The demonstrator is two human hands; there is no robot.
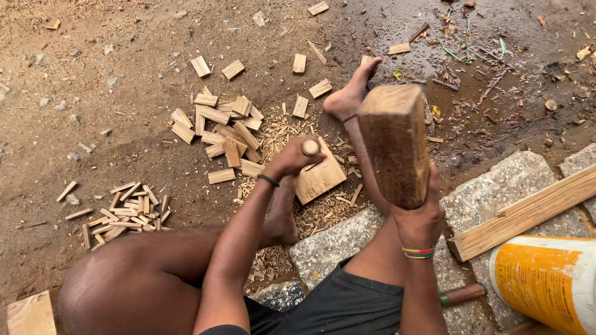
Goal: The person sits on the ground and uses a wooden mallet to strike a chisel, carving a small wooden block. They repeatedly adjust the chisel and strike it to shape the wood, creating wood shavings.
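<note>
A heavy rectangular wooden block (393, 144) is gripped at its lower end by the right hand (421, 214), the fingers wrapped tightly around it, and is held raised and upright above the ground, clear of everything below. A striped band is worn on the right wrist. The left hand (292, 160) is closed in a fist around a round wooden handle (310, 147), whose pale end is seen sticking out of the top of the fist; what lies at the handle's other end cannot be told, since it is hidden by the hand. A thin dark band is worn on the left wrist. Just under the left hand a flat wooden board (321, 178) is laid on the dirt, between the two bare feet, and is ringed by splinters and shavings. Beyond it, a loose pile of small cut wood pieces (220, 130) is spread over the sandy ground, and a separate heap of thin wood strips (124, 211) is seen well apart to the left. To the right, rough stone slabs (496, 186) are set in the ground; a long plank (528, 214) is rested across them, and a yellow and white cylinder (546, 282) is lying near the lower right corner.
</note>
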